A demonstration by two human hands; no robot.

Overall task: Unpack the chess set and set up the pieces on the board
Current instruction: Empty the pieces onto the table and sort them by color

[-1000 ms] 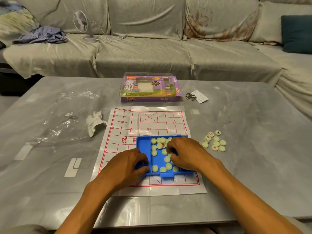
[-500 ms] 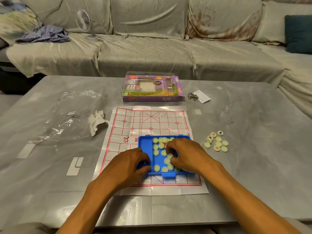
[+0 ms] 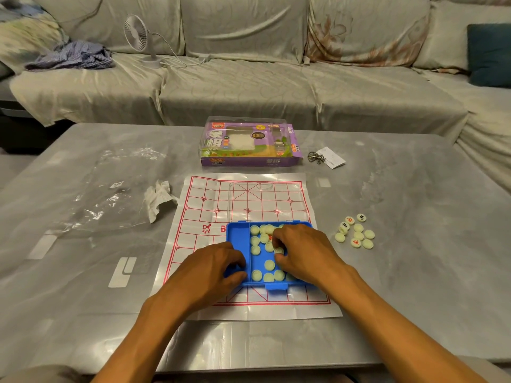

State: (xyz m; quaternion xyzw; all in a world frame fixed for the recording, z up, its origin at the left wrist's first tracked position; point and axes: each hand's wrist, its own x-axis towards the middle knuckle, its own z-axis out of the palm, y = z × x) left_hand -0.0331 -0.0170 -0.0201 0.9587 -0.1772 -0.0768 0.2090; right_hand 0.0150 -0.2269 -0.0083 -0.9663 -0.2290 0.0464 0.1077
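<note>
Clearly the unpacking step is in hand: the left hand (image 3: 213, 268) grips the blue tray's (image 3: 237, 236) near-left edge on the paper board (image 3: 240, 200), while the right hand (image 3: 301, 254) has its fingers (image 3: 279, 244) curled, pinching a pale disc piece (image 3: 279, 250) among those in the tray. Next, I judge, it needs lifting clear and carrying to the small pile of pieces (image 3: 355, 232) on the tabletop (image 3: 414, 244), right of the board.

You have bare table (image 3: 414, 272) right of the paper board (image 3: 249, 197), past the loose piece cluster (image 3: 355, 231). Far edge is blocked by the purple box (image 3: 249, 146); left by the crumpled tissue (image 3: 159, 199) and plastic wrap (image 3: 110, 189). The blue tray (image 3: 237, 239) fills the board's near half.
</note>
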